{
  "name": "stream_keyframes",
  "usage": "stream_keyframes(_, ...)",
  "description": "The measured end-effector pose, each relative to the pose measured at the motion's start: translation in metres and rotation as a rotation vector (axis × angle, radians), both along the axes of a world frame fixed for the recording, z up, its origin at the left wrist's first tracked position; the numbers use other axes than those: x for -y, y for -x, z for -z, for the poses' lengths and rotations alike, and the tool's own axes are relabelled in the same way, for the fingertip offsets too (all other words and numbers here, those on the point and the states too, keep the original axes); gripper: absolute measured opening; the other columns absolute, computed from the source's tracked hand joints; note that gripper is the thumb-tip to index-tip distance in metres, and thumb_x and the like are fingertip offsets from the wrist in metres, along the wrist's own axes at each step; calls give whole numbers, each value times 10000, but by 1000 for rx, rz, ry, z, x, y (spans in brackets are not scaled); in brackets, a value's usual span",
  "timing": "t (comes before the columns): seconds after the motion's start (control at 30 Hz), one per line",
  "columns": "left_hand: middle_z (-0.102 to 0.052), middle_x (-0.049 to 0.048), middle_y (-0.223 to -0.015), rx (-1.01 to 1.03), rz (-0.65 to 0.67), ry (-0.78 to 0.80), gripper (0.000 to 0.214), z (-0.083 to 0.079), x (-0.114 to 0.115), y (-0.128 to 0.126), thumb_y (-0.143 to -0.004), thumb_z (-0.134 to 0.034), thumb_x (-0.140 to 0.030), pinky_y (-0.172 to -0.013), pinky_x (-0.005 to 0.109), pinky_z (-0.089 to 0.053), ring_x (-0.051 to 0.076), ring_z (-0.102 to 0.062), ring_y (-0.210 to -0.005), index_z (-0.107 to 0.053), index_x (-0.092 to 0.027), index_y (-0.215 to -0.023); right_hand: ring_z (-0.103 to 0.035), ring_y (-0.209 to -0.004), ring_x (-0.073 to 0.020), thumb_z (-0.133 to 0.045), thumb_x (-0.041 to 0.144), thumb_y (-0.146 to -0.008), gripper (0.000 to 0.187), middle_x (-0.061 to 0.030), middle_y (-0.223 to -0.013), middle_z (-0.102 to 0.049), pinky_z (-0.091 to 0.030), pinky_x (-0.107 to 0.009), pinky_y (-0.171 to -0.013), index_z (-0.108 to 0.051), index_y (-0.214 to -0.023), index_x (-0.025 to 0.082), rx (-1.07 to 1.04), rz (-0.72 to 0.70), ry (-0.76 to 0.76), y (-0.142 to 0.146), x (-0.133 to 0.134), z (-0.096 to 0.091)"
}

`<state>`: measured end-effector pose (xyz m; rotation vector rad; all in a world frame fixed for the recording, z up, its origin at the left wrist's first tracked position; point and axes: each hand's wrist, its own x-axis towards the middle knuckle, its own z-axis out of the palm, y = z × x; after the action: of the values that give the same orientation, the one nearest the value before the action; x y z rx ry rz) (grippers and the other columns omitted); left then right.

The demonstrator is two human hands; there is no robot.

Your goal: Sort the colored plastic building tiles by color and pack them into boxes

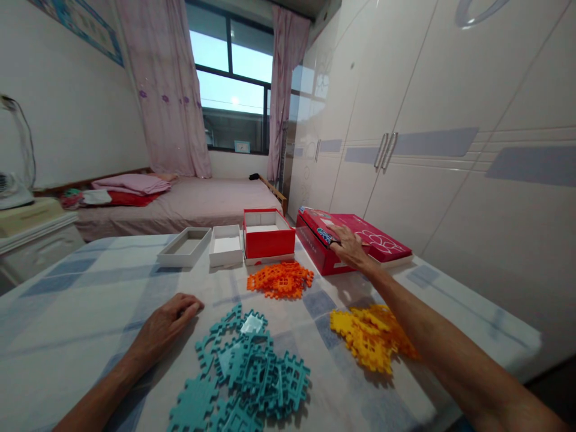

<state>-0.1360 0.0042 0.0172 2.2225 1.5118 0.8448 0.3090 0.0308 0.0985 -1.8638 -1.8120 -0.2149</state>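
My right hand (348, 245) is stretched out to a large red box (315, 243) at the back right. Its fingers lie over the printed top edge and the thumb is at the front, by a dark gap under the lid. On the cloth, my left hand (174, 313) rests loosely curled, with nothing seen in it. Just right of it spreads a heap of teal notched plastic building pieces (256, 366). An orange heap (281, 279) of similar pieces lies farther back. Yellow pieces (366, 336) lie under my right forearm, which hides some of them.
Along the table's far side stand a grey-white tray (185, 255), a white tray (225, 259) and an open red box (269, 243) with a white inside. A flat red piece with white outlines (382, 237) lies beside the large box. Behind are a bed (216, 195) and wardrobe doors (432, 198).
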Motion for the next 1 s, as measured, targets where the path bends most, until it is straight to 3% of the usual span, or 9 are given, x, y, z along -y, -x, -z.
stream_keyframes(0.1, -688, 35, -854, 5, -17, 12, 430, -2, 1, -1, -780, -419, -557, -733, 261, -489, 194, -644, -781, -686, -220, -768, -268, -1349, -303, -446, 432, -835, 553, -46, -1461, -380, -186, -598, -1051, -432, -1360, 260, 80, 6, 28, 5, 1, 2)
stream_keyframes(0.23, -687, 36, -871, 7, -15, 11, 430, 0, 1, -1, -789, -423, -560, -744, 257, -483, 194, -642, -799, -687, -220, -791, -345, -1292, -314, -401, 568, -854, 589, -84, -1408, -448, -242, -600, -1018, -453, -1335, 230, 92, 108, 7, 10, -1, 4)
stream_keyframes(0.33, -690, 32, -881, 8, -5, 3, 427, 3, 0, 1, -801, -421, -560, -754, 255, -479, 193, -638, -815, -687, -226, -808, -438, -1203, -288, -346, 506, -899, 497, -102, -1334, -520, -318, -567, -971, -504, -1276, 224, 100, 175, 26, 15, -3, 2)
stream_keyframes(0.47, -695, 30, -882, 12, -21, 12, 420, 4, 0, 1, -793, -432, -560, -740, 259, -483, 194, -640, -808, -690, -229, -803, -457, -1170, -264, -310, 381, -926, 412, -85, -1315, -531, -359, -526, -940, -511, -1266, 266, 140, 164, 35, 24, -1, 0)
stream_keyframes(0.83, -692, 25, -872, 6, -21, -4, 413, 2, 1, 0, -792, -427, -545, -742, 254, -487, 192, -643, -804, -691, -228, -790, -456, -1151, -296, -326, 286, -919, 440, -125, -1280, -529, -386, -527, -907, -421, -1348, 283, 193, 227, 41, 35, -5, 3)
stream_keyframes(1.0, -688, 23, -897, -9, -28, 7, 408, 3, 0, 1, -796, -434, -545, -750, 246, -484, 187, -644, -816, -692, -228, -807, -495, -1122, -318, -368, 268, -882, 445, -150, -1242, -539, -403, -518, -883, -459, -1317, 261, 205, 215, 106, 39, -8, -1)
